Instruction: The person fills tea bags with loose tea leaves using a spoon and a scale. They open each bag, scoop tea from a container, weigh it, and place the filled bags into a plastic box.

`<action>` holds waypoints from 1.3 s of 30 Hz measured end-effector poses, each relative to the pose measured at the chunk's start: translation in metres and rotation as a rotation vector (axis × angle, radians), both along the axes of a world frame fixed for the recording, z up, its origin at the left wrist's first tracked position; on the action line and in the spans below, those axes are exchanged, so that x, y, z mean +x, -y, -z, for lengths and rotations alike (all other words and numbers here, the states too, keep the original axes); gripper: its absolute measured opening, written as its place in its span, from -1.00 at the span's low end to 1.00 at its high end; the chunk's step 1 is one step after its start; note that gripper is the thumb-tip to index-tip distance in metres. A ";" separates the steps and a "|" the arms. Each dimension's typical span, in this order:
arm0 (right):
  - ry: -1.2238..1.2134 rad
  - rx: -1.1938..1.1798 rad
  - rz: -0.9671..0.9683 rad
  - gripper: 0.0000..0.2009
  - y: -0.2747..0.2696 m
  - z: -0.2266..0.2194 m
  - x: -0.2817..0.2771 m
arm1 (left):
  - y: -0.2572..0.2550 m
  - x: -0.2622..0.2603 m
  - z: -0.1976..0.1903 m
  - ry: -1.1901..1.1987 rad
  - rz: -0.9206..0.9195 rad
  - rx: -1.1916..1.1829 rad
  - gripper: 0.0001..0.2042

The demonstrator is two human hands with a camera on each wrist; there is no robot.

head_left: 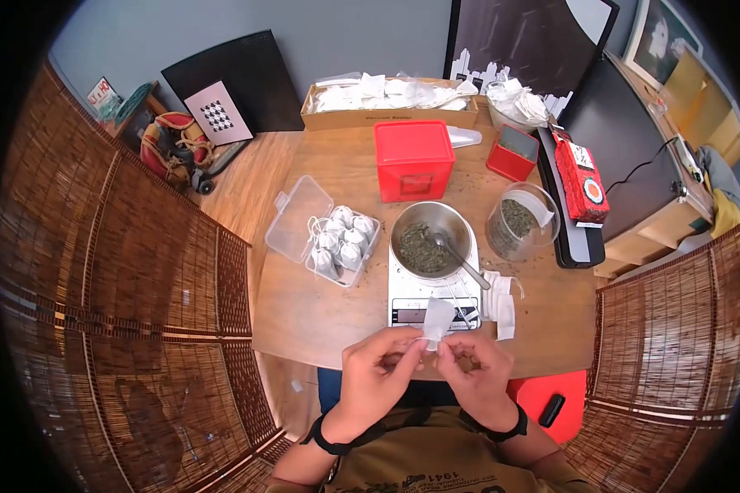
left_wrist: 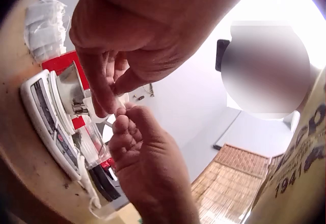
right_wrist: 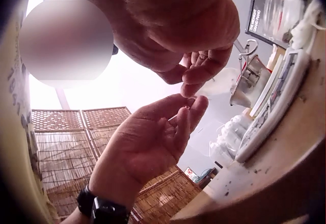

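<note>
Both hands hold a small white drawstring tea bag [head_left: 438, 316] over the front of a white kitchen scale [head_left: 399, 283]. My left hand [head_left: 378, 370] pinches the bag's near edge between thumb and index finger. The right hand [head_left: 478, 370] pinches the same edge from the other side, fingertips close to the left ones. On the scale sits a steel bowl [head_left: 466, 222] with dried green leaves [head_left: 423, 246] and a spoon [head_left: 464, 261]. More flat white bags [head_left: 499, 306] lie at the scale's right side. In both wrist views the fingers largely hide the bag.
Left of the bowl, an open clear plastic box [head_left: 298, 222] holds several filled bags [head_left: 341, 238]. Behind stand a red canister [head_left: 415, 160] and a cardboard box [head_left: 386, 117] of white bags. A clear tub [head_left: 551, 234] of leaves and a red pack [head_left: 582, 181] are at right.
</note>
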State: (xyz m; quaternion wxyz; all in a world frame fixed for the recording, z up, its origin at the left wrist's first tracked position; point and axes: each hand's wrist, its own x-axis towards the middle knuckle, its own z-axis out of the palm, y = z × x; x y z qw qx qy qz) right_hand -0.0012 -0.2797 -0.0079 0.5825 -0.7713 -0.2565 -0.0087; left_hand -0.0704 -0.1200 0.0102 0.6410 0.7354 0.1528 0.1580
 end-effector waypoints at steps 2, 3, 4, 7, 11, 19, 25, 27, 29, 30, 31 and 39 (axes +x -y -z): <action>-0.294 0.140 0.004 -0.83 0.001 0.009 -0.001 | -0.001 0.000 0.006 0.016 0.037 -0.410 -0.83; -0.293 0.141 0.005 -0.83 0.002 0.007 0.000 | 0.000 0.001 0.004 0.017 0.037 -0.410 -0.83; -0.390 0.191 -0.028 -0.82 0.002 0.003 0.002 | 0.001 0.002 0.002 0.035 0.036 -0.425 -0.83; -0.506 0.266 -0.049 -0.80 0.005 -0.022 0.004 | -0.001 0.007 -0.004 0.044 0.011 -0.404 -0.83; 0.134 0.062 0.034 -0.75 0.023 -0.022 0.044 | -0.011 0.014 -0.012 0.077 -0.071 -0.366 -0.86; 0.003 -0.208 -0.194 -0.55 0.027 -0.032 0.106 | -0.030 0.026 -0.009 0.224 -0.193 -0.448 -0.85; 0.068 -0.096 -0.142 -0.71 0.014 -0.030 0.113 | -0.033 0.031 -0.009 0.301 -0.328 -0.498 -0.84; 0.110 -0.075 -0.084 -0.75 0.015 -0.031 0.115 | -0.035 0.034 -0.011 0.321 -0.366 -0.510 -0.84; 0.152 -0.055 -0.020 -0.79 0.017 -0.034 0.117 | -0.035 0.038 -0.012 0.363 -0.402 -0.514 -0.84; 0.123 -0.055 -0.009 -0.78 0.019 -0.036 0.118 | -0.035 0.039 -0.012 0.363 -0.398 -0.513 -0.84; 0.095 -0.057 0.004 -0.78 0.020 -0.037 0.119 | -0.034 0.041 -0.013 0.371 -0.404 -0.535 -0.84; 0.017 0.245 0.368 -0.84 0.050 -0.027 0.130 | -0.026 0.043 -0.005 0.349 -0.403 -0.572 -0.85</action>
